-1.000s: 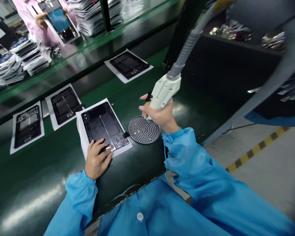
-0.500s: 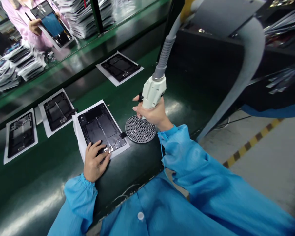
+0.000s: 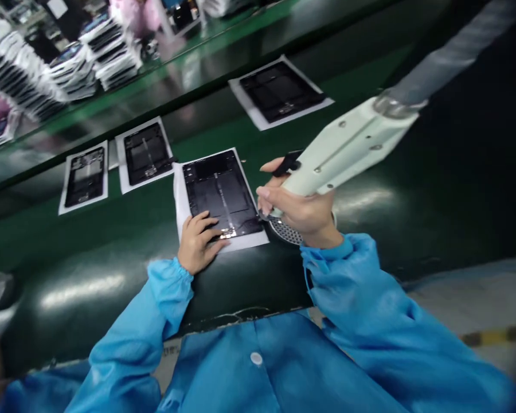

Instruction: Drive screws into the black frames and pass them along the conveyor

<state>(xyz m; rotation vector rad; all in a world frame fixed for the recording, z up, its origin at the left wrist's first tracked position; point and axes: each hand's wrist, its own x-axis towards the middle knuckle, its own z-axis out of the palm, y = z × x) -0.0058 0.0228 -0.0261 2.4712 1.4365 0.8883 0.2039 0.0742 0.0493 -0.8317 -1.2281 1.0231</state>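
My left hand (image 3: 198, 242) lies with fingers spread on the near corner of a black tablet back panel (image 3: 222, 194), which rests on a white sheet on the green conveyor belt (image 3: 112, 269). My right hand (image 3: 298, 212) is wrapped round the grip of a white handheld power tool (image 3: 348, 150) with a grey corrugated hose (image 3: 456, 54). The tool's tip points down at the panel's right edge. A round perforated metal disc (image 3: 286, 230) lies mostly hidden under my right hand.
Three more black panels on white sheets lie on the belt: two at left (image 3: 86, 175) (image 3: 146, 152), one farther back (image 3: 280, 89). Stacks of white trays (image 3: 73, 69) stand beyond the belt, where a person in pink (image 3: 140, 14) works. Grey floor with yellow-black tape (image 3: 494, 335) lies at right.
The view has swung left and down. My right hand has brought the tool from over the perforated disc leftward to the panel's edge, tilting it flatter. My left hand stays on the panel.
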